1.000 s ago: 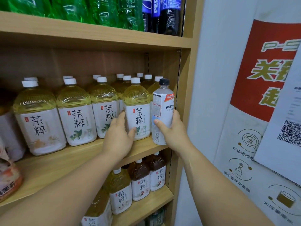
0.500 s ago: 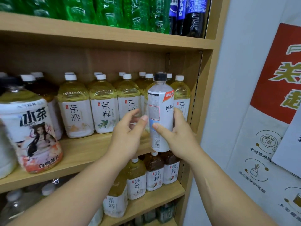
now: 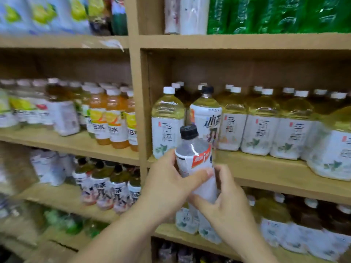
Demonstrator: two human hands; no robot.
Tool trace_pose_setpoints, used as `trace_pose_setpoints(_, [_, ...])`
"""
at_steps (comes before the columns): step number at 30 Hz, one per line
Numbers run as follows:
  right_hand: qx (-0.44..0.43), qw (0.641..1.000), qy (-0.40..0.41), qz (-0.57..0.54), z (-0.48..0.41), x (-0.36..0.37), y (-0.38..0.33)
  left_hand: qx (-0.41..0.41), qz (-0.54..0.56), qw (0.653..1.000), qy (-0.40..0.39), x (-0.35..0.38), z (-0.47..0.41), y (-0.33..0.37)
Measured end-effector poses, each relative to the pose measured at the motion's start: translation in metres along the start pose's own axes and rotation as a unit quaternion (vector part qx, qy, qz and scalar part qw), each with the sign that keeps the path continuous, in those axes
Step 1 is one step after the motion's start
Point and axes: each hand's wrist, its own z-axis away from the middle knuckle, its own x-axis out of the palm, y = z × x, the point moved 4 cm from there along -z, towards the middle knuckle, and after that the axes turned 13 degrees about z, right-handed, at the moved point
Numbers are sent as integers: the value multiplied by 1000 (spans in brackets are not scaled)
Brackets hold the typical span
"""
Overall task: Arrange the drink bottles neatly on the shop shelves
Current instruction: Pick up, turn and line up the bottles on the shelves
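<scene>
**Clear bottle held in both hands before the tea shelf**

A clear bottle (image 3: pixel 196 162) with a black cap and a white label bearing a red patch is held off the shelves, in front of the middle shelf (image 3: pixel 266 168) of the right bay. It is tilted slightly, its cap leaning left. The left hand (image 3: pixel 167 185) is wrapped round its left side, the thumb laid across the label. The right hand (image 3: pixel 228 205) is curled round its lower right side – so the bottle is gripped by both hands at once.

Behind it, a row of tea bottles (image 3: pixel 260 130) with white caps and pale labels is stood upright along the shelf. Among them, near the left end, a black-capped bottle (image 3: pixel 207 112) with a figure on its label is seen. Green bottles (image 3: pixel 275 14) are ranged on the shelf above.

Left of the wooden upright (image 3: pixel 137 111), orange drink bottles (image 3: pixel 108 122) are set – much of that bay is blurred.
</scene>
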Motion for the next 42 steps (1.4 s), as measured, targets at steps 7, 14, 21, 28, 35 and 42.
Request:
trace_pose_setpoints(7, [-49,996,-71,-17,-19,104,-71,10,-17,993,113,-126,18,1])
trace_pose_setpoints(14, [-74,984,-157,-31,-27,222,-141,-24,-7,990,138,-262,29,-15])
trace_pose_setpoints(21, [-70,967,-237,-60,-22,353,-203,-49,-31,995,86,-411,36,-31])
trace_pose_setpoints(28, [-10,972,-224,-73,-16,465,-239,-92,-57,993,48,-515,35,-68])
trace_pose_setpoints(35, [42,977,-202,-58,-25,556,-231,-135,-21,986,93,-577,23,-130])
trace_pose_setpoints(42, [61,978,-190,-64,-83,628,-230,-137,-79,980,124,-621,-32,-161])
